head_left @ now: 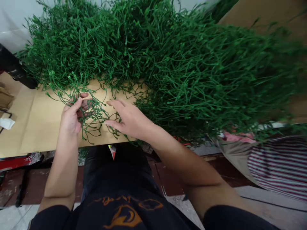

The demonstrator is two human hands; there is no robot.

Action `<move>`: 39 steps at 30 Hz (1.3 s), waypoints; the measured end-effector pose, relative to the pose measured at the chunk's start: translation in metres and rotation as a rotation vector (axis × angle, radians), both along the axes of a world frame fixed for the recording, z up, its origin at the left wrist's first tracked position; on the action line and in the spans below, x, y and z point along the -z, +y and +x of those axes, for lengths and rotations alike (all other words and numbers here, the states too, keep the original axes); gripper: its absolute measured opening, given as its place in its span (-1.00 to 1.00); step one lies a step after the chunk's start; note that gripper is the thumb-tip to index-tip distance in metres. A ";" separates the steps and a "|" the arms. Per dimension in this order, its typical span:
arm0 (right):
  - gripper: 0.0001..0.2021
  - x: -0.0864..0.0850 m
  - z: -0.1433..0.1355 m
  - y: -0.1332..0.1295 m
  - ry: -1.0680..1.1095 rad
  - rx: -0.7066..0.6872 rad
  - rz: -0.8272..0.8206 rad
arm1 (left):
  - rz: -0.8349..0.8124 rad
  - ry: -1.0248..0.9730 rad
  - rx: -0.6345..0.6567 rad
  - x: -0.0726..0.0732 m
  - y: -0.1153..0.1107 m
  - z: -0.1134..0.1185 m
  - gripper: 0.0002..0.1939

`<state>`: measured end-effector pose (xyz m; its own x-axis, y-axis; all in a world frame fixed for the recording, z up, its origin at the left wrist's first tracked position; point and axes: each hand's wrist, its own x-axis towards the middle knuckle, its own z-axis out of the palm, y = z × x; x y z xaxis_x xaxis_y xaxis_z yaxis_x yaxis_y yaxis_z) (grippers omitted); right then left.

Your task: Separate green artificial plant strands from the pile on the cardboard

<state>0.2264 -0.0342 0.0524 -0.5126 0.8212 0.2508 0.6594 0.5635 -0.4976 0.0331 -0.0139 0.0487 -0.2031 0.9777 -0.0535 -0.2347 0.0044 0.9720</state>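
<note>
Several thin green artificial plant stems [94, 110] with small budded tips are gripped in my left hand [73, 111], thumb over the top. Their loose ends spread to the right across the cardboard. My right hand [130, 119] is just right of that bunch, thumb and fingers apart, with a gap between them and nothing held. Behind both hands a large heap of the same green stems [115, 44] lies along the back. More of the heap [203, 80] reaches forward on the right, close to my right forearm.
Brown cardboard [45, 118] covers the work surface, its front edge near my lap. A black cylindrical object [18, 70] stands at the left. A white scrap [7, 123] lies at the far left. At the lower right is a person in striped clothing [280, 163].
</note>
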 end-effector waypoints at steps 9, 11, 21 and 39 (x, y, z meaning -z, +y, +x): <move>-0.70 0.020 0.007 0.018 0.066 0.083 -0.133 | -0.102 -0.032 -0.077 0.009 0.017 -0.012 -0.82; -0.70 0.020 0.012 0.023 0.145 0.090 -0.143 | -0.109 -0.046 -0.093 0.012 0.020 -0.014 -0.82; -0.78 0.029 -0.002 0.043 0.276 0.137 0.035 | 0.000 0.183 -0.105 0.020 0.037 -0.047 -0.79; -0.76 0.040 -0.007 0.050 0.255 0.188 0.193 | 0.277 1.471 0.441 0.031 0.018 0.007 -0.65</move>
<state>0.2190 0.0159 0.0123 -0.2586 0.8200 0.5106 0.6290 0.5441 -0.5553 0.0397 0.0043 0.0172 0.3822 0.9172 0.1125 0.8601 -0.3976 0.3197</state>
